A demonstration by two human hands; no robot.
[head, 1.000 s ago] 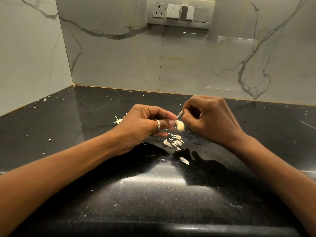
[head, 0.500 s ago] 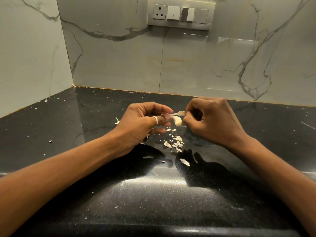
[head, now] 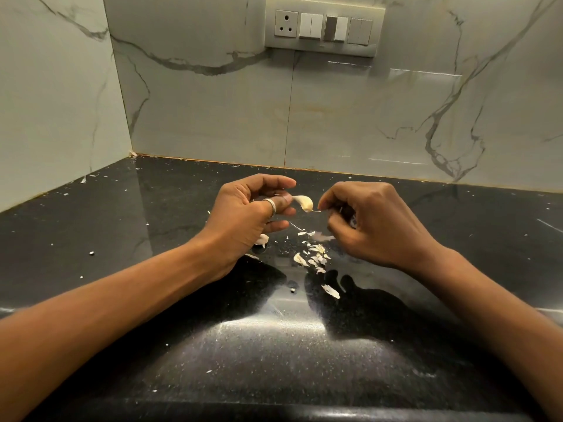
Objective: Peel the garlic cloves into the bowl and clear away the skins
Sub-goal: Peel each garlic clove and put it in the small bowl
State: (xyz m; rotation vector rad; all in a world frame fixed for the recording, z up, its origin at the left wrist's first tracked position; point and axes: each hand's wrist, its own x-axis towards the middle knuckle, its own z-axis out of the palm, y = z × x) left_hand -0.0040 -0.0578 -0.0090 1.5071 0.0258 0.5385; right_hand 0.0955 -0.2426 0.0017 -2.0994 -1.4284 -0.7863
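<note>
My left hand (head: 248, 213), with a ring on one finger, pinches a pale garlic clove (head: 304, 203) by its left end above the black counter (head: 152, 233). Just right of the clove, my right hand (head: 370, 222) has its fingers curled and pinches a thin strip of skin (head: 315, 211) that still hangs from the clove's lower tip. A small heap of loose garlic skins (head: 315, 255) lies on the counter below the two hands. Another pale piece (head: 262, 239) lies partly hidden under my left hand. No bowl is in view.
Marble-patterned walls close the counter at the back and left, meeting in a corner (head: 132, 153). A switch panel with a socket (head: 323, 27) is on the back wall. Small skin flakes and crumbs (head: 90, 253) are scattered over the counter. The counter's front edge (head: 274, 412) runs along the bottom.
My hands have drawn apart. The right hand moved right, pulling a strip of skin off the clove, and the left hand turned the clove so more of it shows.
</note>
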